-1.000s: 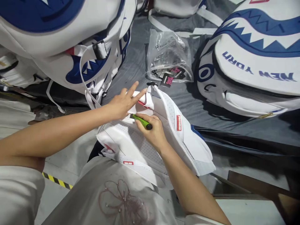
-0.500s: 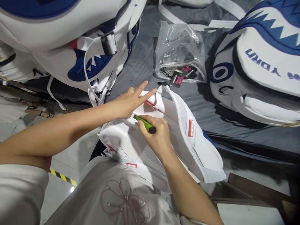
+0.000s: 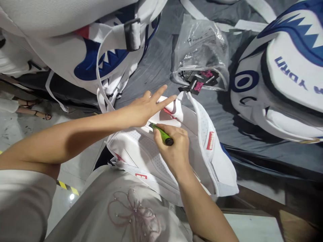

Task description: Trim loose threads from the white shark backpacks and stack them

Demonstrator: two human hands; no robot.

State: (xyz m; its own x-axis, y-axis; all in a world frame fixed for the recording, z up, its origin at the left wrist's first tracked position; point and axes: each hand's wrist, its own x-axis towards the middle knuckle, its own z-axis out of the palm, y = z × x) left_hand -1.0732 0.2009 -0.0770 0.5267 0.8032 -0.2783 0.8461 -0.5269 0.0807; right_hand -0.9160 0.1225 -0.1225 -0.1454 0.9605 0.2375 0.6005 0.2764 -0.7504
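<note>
A white backpack (image 3: 161,164) with perforated padded straps and red labels lies at the table's edge against my body. My left hand (image 3: 147,107) rests on its upper part, two fingers stretched out and spread; its thumb side is hidden. In my right hand (image 3: 176,141) is a green pen-like tool (image 3: 163,134) with black ends, held in a writing grip. The tool's front end points at a white part of the backpack beside my left hand. Its exact kind and tip cannot be made out.
A clear plastic bag (image 3: 202,50) with black tags (image 3: 196,86) bearing pink bear shapes lies beyond my hands. White and blue backpacks stand at left (image 3: 58,43) and right (image 3: 282,77) on the grey cloth (image 3: 161,60). At far left, a person's sandalled foot (image 3: 41,114) shows.
The view has shifted slightly, so the table things appear moved. Both hands keep nearly the same pose on the backpack, the green tool still in the right.
</note>
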